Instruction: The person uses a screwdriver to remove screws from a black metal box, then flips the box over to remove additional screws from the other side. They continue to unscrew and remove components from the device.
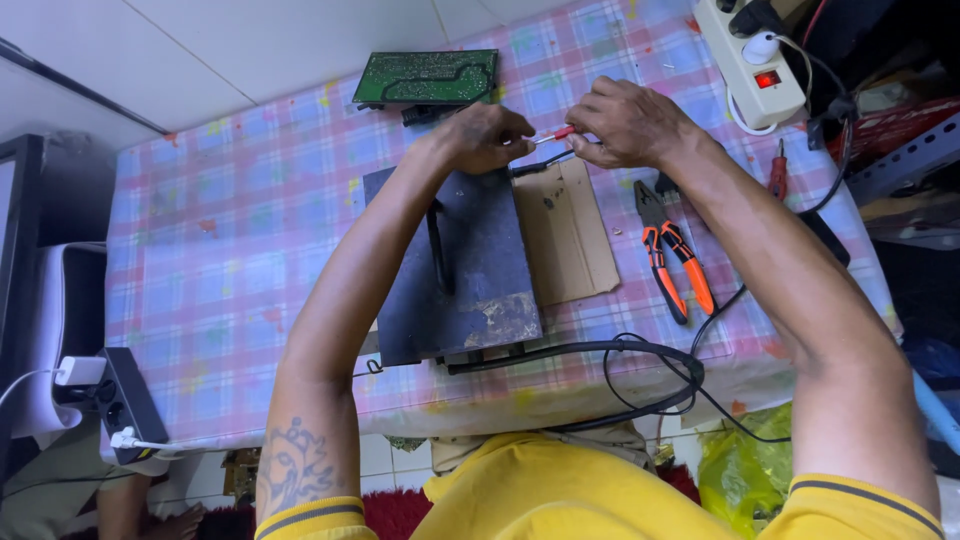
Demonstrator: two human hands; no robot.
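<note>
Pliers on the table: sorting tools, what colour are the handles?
Orange and black pliers handles, head view.

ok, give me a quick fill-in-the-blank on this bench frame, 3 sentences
1. The left hand and right hand pinch a thin ____ wire between them.
2. The pliers on the checked tablecloth have ____ handles.
3. The green circuit board lies at the table's ____ edge.

Missing words: red; orange; far

Two hands (485, 135) (625, 122), one circuit board (428, 77), one pliers (670, 255) — two power strips (748, 55) (125, 400)
</note>
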